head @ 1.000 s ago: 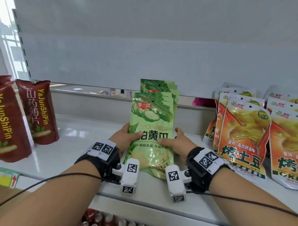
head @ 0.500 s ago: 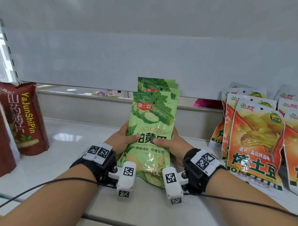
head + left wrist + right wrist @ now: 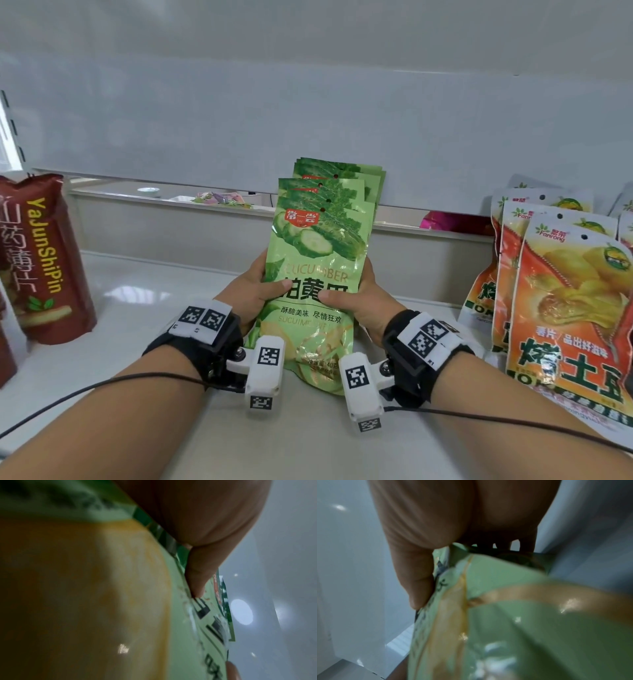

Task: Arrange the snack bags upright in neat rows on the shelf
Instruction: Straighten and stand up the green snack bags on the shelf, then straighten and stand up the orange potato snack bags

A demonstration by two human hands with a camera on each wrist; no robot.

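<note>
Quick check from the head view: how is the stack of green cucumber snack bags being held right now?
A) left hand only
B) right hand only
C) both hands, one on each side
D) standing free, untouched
C: the left hand and right hand grip opposite edges of the green cucumber bags, thumbs across the front bag.

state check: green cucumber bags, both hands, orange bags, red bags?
green cucumber bags: upright stack, held between both hands over the shelf
left hand: grips the stack's left edge
right hand: grips its right edge
orange bags: upright, overlapping rows
red bags: upright
</note>
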